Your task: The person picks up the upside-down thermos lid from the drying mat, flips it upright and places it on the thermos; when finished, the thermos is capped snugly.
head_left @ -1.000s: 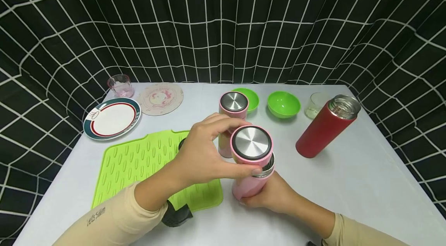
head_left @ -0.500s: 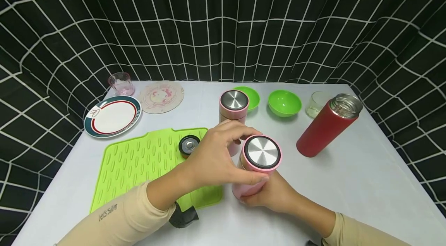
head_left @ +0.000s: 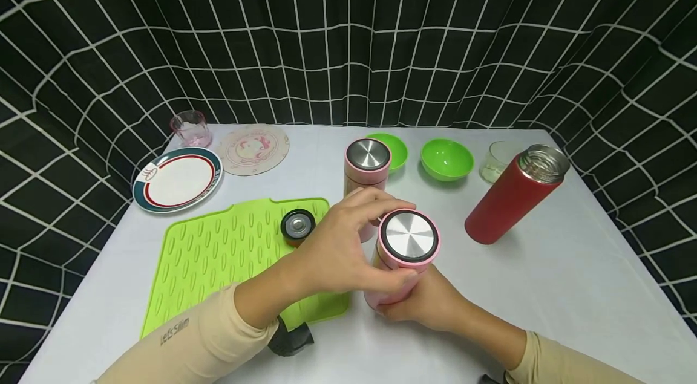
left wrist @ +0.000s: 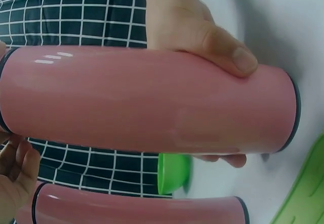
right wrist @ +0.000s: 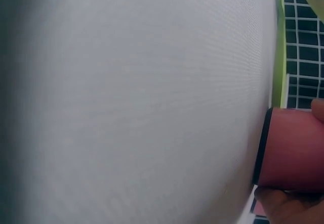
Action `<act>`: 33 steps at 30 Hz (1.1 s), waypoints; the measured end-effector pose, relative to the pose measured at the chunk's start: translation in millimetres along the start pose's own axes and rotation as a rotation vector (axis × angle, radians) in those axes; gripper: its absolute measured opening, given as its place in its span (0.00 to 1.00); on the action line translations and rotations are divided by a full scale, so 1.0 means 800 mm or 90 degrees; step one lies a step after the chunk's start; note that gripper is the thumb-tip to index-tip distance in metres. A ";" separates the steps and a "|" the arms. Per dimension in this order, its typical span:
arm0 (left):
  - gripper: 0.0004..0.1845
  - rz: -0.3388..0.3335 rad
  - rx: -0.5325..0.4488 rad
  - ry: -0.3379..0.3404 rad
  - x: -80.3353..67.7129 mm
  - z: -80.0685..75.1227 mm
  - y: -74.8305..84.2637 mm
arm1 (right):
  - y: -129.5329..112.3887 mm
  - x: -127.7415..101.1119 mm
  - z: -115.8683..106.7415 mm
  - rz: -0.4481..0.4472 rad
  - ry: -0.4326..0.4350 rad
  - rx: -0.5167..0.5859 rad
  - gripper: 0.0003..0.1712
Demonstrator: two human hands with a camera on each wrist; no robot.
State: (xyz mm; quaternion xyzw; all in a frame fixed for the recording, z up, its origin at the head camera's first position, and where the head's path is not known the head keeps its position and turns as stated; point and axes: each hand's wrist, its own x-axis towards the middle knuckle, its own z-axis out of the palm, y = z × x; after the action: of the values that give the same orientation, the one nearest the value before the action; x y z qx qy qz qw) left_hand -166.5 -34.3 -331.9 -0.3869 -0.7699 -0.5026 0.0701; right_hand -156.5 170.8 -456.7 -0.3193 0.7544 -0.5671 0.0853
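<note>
A pink flask (head_left: 389, 287) stands tilted on the white table (head_left: 572, 275), with a pink lid with a steel top (head_left: 409, 237) seated on it. My left hand (head_left: 356, 245) grips the lid from the left, thumb in front and fingers behind. My right hand (head_left: 427, 305) holds the flask's lower body. The left wrist view shows the flask's side (left wrist: 152, 102) with the right thumb (left wrist: 228, 52) across it. In the right wrist view the flask's base (right wrist: 291, 148) meets the table.
A second capped pink flask (head_left: 367, 169) stands just behind. An open red flask (head_left: 512, 193) is at the right. A green mat (head_left: 218, 257) on the left carries a small black lid (head_left: 297, 226). Farther back are two green bowls (head_left: 446, 159), a clear glass (head_left: 494, 161), a plate (head_left: 176, 178), a coaster (head_left: 255, 148) and a pink glass (head_left: 190, 128).
The lid, held above the flask's bare steel neck a second ago, has come down onto it and hides the neck. Both hands keep their hold.
</note>
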 end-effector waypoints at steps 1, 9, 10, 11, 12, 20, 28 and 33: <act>0.35 0.000 0.008 0.005 0.000 0.001 0.000 | 0.000 0.000 0.000 -0.001 0.002 0.001 0.31; 0.33 0.000 0.045 0.034 0.000 0.005 0.005 | -0.004 0.003 0.002 -0.005 0.005 0.008 0.27; 0.34 0.000 0.039 0.032 -0.001 0.004 0.004 | -0.003 0.003 0.002 -0.013 0.002 0.013 0.26; 0.35 -0.002 0.030 0.029 -0.001 0.004 0.004 | -0.002 0.004 0.002 -0.021 -0.002 0.019 0.26; 0.37 -0.004 0.022 0.026 -0.002 0.004 0.003 | -0.001 0.004 0.002 -0.026 -0.006 0.025 0.25; 0.40 -0.032 -0.040 0.033 -0.006 0.013 -0.003 | -0.006 0.002 0.003 0.008 -0.003 0.034 0.27; 0.44 -0.019 -0.063 0.021 -0.007 0.018 -0.005 | -0.006 -0.001 0.002 0.025 -0.003 0.029 0.27; 0.43 -0.022 -0.099 0.001 -0.006 0.018 -0.005 | -0.005 0.000 0.002 0.009 -0.006 0.030 0.26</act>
State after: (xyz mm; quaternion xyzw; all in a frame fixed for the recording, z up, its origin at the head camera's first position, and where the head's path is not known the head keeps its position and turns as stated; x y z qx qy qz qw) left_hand -161.5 -25.9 -344.2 -0.3777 -0.7351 -0.5621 0.0317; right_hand -154.5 169.0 -453.1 -0.3148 0.7427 -0.5825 0.1004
